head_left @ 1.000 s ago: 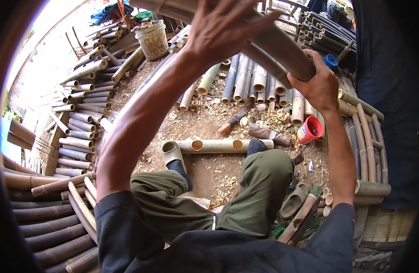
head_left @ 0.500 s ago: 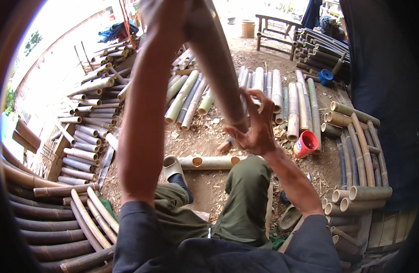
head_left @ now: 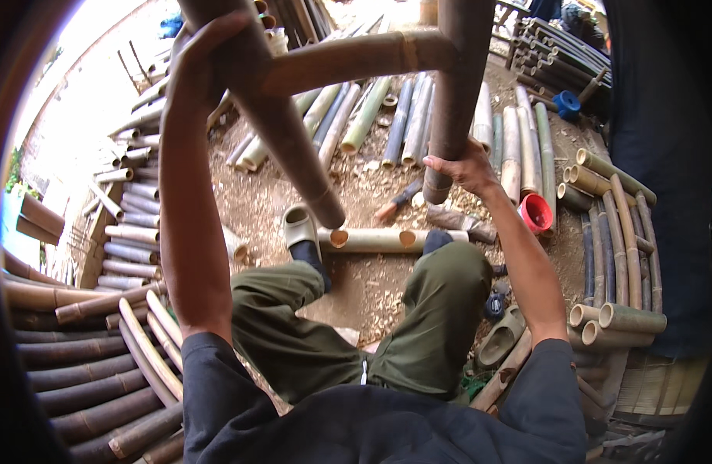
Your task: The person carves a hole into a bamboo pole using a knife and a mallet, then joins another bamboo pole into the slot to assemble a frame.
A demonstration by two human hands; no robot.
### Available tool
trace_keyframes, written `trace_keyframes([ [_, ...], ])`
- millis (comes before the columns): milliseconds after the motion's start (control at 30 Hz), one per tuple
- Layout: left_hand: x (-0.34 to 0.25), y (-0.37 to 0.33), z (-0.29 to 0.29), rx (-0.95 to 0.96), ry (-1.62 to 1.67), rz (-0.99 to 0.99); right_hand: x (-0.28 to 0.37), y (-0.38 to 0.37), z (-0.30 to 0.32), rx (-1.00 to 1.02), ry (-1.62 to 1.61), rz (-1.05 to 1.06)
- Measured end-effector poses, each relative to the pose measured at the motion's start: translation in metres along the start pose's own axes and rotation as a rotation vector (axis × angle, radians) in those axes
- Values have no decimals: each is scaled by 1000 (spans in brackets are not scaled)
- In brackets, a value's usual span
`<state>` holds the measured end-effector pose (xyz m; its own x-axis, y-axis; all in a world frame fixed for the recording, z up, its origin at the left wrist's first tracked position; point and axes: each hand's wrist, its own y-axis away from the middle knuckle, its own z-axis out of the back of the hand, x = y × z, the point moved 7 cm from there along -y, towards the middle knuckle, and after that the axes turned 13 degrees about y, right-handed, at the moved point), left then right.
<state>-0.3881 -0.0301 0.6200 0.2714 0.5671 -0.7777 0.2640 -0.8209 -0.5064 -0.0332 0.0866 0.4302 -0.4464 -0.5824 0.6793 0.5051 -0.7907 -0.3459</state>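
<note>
I hold up a bamboo frame made of two thick poles and a crossbar (head_left: 356, 63) joining them. My left hand (head_left: 203, 58) is wrapped round the upper part of the left pole (head_left: 282, 139). Near its lower end, the right pole (head_left: 458, 85) is gripped by my right hand (head_left: 470, 168), thumb across its front. Both lower ends hang free above the ground. Below them, between my feet, lies a bamboo pole with cut holes (head_left: 371, 241). Behind that pole rests a tool with a wooden handle (head_left: 387, 212) and a dark upper part.
Cut bamboo lengths (head_left: 365, 116) lie in rows ahead. More bamboo is stacked at the left (head_left: 85, 379) and at the right (head_left: 623, 319). A red bucket (head_left: 535, 213) lies tipped at the right, with a blue round object (head_left: 566, 105) beyond. Wood chips litter the ground.
The frame has turned and come down, so both poles and the crossbar now show. My left hand has moved left; my right hand is slightly lower and farther right. My knees have spread.
</note>
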Motion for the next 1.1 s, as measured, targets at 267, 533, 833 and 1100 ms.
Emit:
trace_keyframes([
  [267,115,33,35,-252,-321,-184,-94,19,-87,260,43,-179],
  [533,181,50,53,-258,-404,-88,-142,48,-126,239,-4,-290],
  [833,200,56,84,-285,-307,-9,-161,79,-128,136,-106,-316],
  [1100,195,55,104,-272,-328,-91,-246,346,-115,123,164,-895],
])
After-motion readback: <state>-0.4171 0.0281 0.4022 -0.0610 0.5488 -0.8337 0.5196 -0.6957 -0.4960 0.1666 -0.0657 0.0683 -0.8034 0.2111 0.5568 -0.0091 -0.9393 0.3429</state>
